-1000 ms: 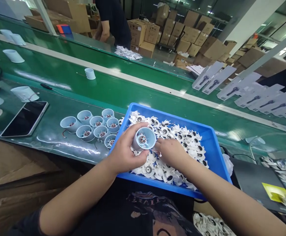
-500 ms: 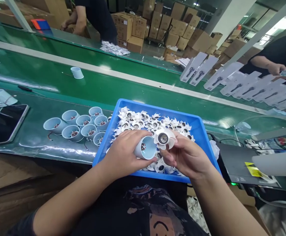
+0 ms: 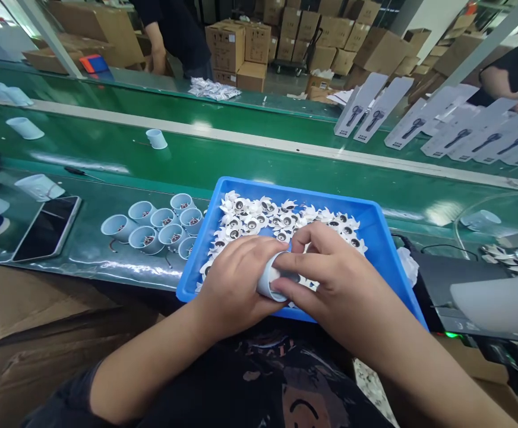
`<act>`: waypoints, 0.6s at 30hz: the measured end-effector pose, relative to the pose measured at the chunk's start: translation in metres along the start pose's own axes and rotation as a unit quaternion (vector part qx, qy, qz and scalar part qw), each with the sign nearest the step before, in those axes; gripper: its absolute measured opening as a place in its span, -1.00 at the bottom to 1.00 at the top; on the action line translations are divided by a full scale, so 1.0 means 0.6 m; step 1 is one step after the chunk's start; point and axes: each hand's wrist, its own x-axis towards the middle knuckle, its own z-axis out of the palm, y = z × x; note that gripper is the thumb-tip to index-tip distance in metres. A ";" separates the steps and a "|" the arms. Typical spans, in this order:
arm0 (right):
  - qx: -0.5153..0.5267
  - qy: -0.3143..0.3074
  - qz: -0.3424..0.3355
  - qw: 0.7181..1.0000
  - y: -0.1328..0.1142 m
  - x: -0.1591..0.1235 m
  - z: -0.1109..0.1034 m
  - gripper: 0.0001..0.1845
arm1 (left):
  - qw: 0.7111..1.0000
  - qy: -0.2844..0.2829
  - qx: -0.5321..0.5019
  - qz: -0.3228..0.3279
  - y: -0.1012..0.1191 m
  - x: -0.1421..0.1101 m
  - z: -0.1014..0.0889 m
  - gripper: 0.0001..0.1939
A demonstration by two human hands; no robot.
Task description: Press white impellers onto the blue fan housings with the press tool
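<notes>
My left hand (image 3: 236, 282) is wrapped round a light blue cup-shaped housing (image 3: 267, 280), its open mouth turned to the right. My right hand (image 3: 325, 270) has its fingers at and inside that mouth, closed on a white fan impeller that is mostly hidden by the fingers and the rim. Both hands are above a blue tray (image 3: 388, 238) holding many white impellers (image 3: 252, 223) with dark hubs. Left of the tray stand several more light blue housings (image 3: 145, 239), with wires and small parts showing inside.
A phone (image 3: 47, 229) lies on the bench at the left, near a screwdriver (image 3: 76, 171). More housings (image 3: 156, 139) sit on the green belt (image 3: 241, 139). White printed boxes (image 3: 406, 128) stand at the far right. Across the belt is a person (image 3: 174, 35); another shows at the right edge.
My right hand has moved left, bringing the impeller from beside the housing into its mouth. The view has shifted, so the bench items appear farther right.
</notes>
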 end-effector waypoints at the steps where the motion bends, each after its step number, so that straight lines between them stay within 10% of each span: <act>1: 0.006 0.001 0.002 1.000 0.004 -0.002 -0.002 -0.86 | 1.000 0.006 0.001 -0.006 -0.002 -0.001 0.000 -0.66; 7: 0.103 -0.017 -0.035 0.994 0.014 -0.031 -0.011 -0.78 | 0.997 -0.004 -0.025 -0.073 -0.017 -0.002 0.005 -0.52; 11: -0.027 0.011 -0.044 0.999 0.025 -0.053 0.000 -0.53 | 0.998 -0.034 -0.035 -0.041 -0.023 0.005 -0.004 -0.47; 18: -0.071 0.200 -0.020 0.977 0.128 -0.141 -0.009 -0.73 | 0.957 -0.183 0.074 -0.215 -0.130 0.091 -0.048 -0.39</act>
